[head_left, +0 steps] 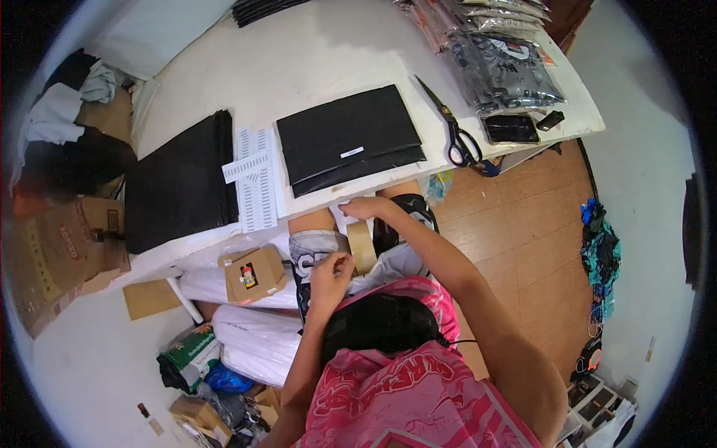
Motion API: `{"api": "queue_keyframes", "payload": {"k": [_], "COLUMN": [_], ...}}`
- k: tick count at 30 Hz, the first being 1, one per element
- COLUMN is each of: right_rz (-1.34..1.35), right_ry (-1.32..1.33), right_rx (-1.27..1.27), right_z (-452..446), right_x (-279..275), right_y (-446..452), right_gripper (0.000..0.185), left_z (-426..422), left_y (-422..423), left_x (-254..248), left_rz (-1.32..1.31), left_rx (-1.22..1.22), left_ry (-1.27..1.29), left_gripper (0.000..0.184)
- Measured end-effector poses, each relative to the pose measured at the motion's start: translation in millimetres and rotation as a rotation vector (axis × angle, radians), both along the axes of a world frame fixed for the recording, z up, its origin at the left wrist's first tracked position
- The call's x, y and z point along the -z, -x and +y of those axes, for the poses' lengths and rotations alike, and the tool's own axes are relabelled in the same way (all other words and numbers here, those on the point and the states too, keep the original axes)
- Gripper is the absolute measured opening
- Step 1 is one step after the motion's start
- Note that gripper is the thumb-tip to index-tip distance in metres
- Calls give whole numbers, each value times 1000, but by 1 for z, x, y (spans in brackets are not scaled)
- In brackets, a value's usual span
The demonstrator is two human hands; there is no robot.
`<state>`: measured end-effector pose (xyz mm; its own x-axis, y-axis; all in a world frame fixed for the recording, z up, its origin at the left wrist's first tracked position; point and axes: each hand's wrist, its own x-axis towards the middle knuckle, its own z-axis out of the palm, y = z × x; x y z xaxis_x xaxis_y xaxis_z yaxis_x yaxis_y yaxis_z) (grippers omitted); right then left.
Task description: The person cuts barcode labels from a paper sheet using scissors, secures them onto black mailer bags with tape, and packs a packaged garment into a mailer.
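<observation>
A roll of brown tape (361, 249) is at my lap, between my two hands. My left hand (331, 278) is beside the roll's lower left side, its fingers curled together; what they pinch, if anything, is too small to make out. Beyond the roll, at the table's front edge, is my right hand (364, 207), with its fingers pressed together and their contents unclear. Just past it on the table lies a flat black package (347, 134) with a small white label (352, 152).
Left on the white table (299, 52) are a black stack (183, 183) and printed label sheets (256, 183). Scissors (452, 127), a black phone (511, 128) and bagged garments (504, 71) lie right. Below the table are a small cardboard box (254, 275) and white wrapped rolls (254, 340).
</observation>
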<state>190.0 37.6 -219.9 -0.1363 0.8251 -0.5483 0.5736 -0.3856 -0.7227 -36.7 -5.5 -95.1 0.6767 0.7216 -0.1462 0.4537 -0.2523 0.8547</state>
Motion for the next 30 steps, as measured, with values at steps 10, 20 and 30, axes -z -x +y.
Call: {"api": "queue_keyframes", "payload": {"k": [10,20,30], "right_rz": [61,30,-185], "right_ry": [272,149,-269], "right_rx": [24,52,254], "right_z": [5,5,-26], "right_x": [-7,2,-22], "right_y": [8,2,24], "right_gripper": [52,46,43], "left_z": [-6,-2,9], "left_y": [-1,-2,-15], "left_x": [7,9,12], "left_rz": [-50,-19,87], "left_rx": [8,40,26], "left_ry": [5,-21,99], "left_gripper": [18,17,34]}}
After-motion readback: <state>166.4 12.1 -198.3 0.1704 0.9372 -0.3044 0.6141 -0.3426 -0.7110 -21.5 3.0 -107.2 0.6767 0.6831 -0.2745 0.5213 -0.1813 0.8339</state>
